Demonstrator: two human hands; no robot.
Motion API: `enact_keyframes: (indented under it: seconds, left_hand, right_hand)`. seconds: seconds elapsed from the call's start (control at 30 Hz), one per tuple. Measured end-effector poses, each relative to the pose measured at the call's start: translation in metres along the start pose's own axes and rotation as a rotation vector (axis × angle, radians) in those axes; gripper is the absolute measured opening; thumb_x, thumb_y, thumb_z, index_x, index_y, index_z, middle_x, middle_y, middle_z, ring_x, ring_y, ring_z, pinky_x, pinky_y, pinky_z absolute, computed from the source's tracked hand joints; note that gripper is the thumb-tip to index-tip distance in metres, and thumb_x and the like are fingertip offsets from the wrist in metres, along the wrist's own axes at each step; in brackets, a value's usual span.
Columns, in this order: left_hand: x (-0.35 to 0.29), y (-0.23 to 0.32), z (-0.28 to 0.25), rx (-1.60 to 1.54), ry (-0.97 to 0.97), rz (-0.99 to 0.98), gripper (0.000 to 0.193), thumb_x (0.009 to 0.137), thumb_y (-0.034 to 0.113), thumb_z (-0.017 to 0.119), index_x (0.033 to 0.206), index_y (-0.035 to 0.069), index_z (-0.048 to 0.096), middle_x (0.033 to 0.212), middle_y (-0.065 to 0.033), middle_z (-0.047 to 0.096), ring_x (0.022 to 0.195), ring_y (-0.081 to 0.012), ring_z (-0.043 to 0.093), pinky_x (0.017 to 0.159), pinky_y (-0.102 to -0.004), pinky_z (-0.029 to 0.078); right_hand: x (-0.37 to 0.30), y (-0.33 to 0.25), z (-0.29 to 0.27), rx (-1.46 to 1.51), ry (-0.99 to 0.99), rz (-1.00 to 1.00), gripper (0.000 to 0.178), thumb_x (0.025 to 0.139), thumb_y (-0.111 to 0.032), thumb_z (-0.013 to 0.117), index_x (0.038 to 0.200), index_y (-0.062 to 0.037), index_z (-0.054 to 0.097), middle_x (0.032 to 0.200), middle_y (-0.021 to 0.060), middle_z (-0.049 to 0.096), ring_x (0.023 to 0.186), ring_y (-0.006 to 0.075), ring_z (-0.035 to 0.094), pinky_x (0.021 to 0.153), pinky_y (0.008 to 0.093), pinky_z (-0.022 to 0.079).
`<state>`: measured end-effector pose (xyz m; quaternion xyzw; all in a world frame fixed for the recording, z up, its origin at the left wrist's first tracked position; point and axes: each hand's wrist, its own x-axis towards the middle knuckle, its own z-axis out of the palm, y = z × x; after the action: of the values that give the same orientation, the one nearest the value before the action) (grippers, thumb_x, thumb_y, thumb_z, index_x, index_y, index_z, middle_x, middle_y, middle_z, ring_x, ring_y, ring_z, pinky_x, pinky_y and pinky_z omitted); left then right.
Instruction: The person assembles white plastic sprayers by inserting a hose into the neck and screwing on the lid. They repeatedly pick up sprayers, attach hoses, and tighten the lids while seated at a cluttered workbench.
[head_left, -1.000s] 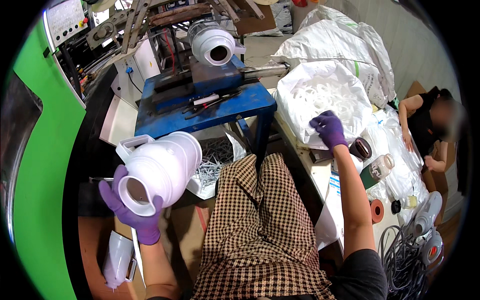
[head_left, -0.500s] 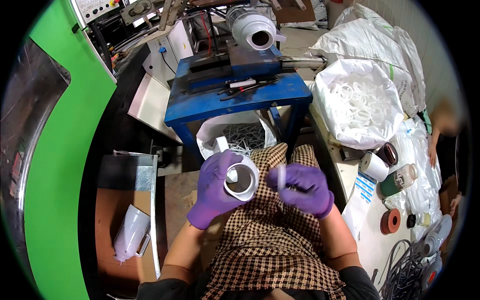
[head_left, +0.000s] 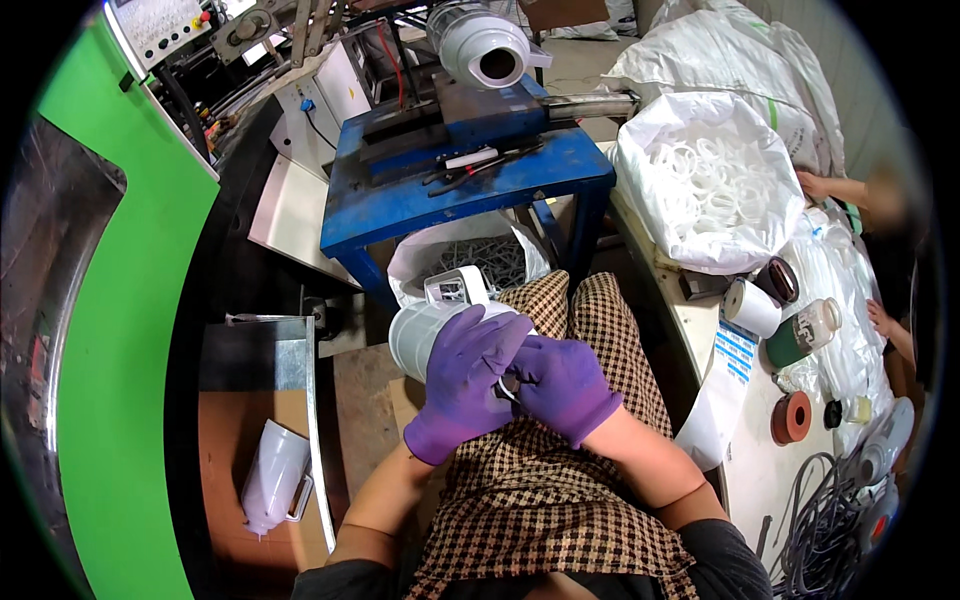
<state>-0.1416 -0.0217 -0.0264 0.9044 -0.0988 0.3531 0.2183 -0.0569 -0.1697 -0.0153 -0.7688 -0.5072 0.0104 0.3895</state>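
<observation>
A pale grey plastic jug point(head_left: 408, 342) with a loop handle point(head_left: 452, 284) lies sideways above my lap, its open end turned toward my right hand. My left hand point(head_left: 460, 385), in a purple glove, is closed round the jug near that end. With the fingers pinched together at the jug's mouth, my right hand point(head_left: 566, 390) wears a matching glove. A thin white ring point(head_left: 507, 390) shows partly between the two hands, at the jug's rim; my fingers hide the rest of it.
A white sack of plastic rings point(head_left: 710, 190) stands on the right-hand bench. Ahead is a blue metal table point(head_left: 470, 200) with pliers, above a sack of grey scraps point(head_left: 480, 262). Another jug point(head_left: 277, 475) lies in a carton at left. A co-worker's hand point(head_left: 882, 320) is far right.
My right hand has moved left with the white ring to the jug's mouth. The jug has turned, so its mouth now points right. The co-worker's arm has reached toward the sacks.
</observation>
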Motion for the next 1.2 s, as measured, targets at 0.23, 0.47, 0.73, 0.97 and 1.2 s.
enact_keyframes:
  seconds: [0.23,0.47,0.73,0.97,1.2]
  left_hand:
    - [-0.003,0.008,0.008,0.066,-0.034,0.014,0.07,0.07,0.022,0.082,0.135,0.012,0.06,0.119,-0.0071,0.07,0.115,-0.0267,0.066,0.11,-0.0508,0.042]
    - [0.011,0.031,0.027,0.192,-0.04,0.064,0.063,0.072,0.033,0.082,0.124,0.004,0.061,0.14,-0.0157,0.056,0.135,-0.0377,0.048,0.112,-0.0623,0.034]
    - [-0.013,0.033,0.018,0.279,-0.154,0.274,0.05,0.073,0.036,0.088,0.113,0.016,0.064,0.12,-0.0023,0.065,0.12,-0.0267,0.059,0.115,-0.0642,0.03]
    - [-0.101,0.012,0.075,0.838,-0.434,1.002,0.052,0.099,0.034,0.05,0.147,0.014,0.046,0.15,-0.0039,0.046,0.136,-0.023,0.046,0.12,-0.0443,0.026]
    - [-0.127,0.006,0.083,1.459,-0.121,1.146,0.072,0.097,0.039,0.047,0.154,-0.004,0.031,0.165,-0.0232,0.018,0.152,-0.0348,0.019,0.127,-0.0418,0.013]
  right_hand:
    - [-0.014,0.018,-0.001,0.016,-0.037,-0.108,0.015,0.076,-0.005,0.069,0.091,-0.0079,0.072,0.086,0.0097,0.07,0.072,0.033,0.068,0.065,0.0415,0.055]
    - [-0.05,0.032,-0.01,0.146,-0.175,-0.17,0.021,0.084,-0.004,0.062,0.104,0.0002,0.067,0.102,0.0202,0.068,0.098,0.0392,0.066,0.087,0.0448,0.053]
    - [-0.17,0.131,-0.112,-0.176,0.551,-0.016,0.029,0.08,-0.009,0.08,0.108,-0.0096,0.075,0.109,0.0088,0.07,0.106,0.0277,0.066,0.094,0.0414,0.053]
    - [-0.25,0.233,-0.139,-0.408,0.565,0.616,0.026,0.074,-0.015,0.084,0.099,-0.01,0.078,0.106,0.0083,0.07,0.104,0.0297,0.064,0.089,0.04,0.053]
    - [-0.24,0.225,-0.136,-0.5,0.564,0.637,0.016,0.071,-0.01,0.082,0.085,-0.0107,0.075,0.095,0.0068,0.067,0.098,0.0301,0.064,0.084,0.0406,0.052]
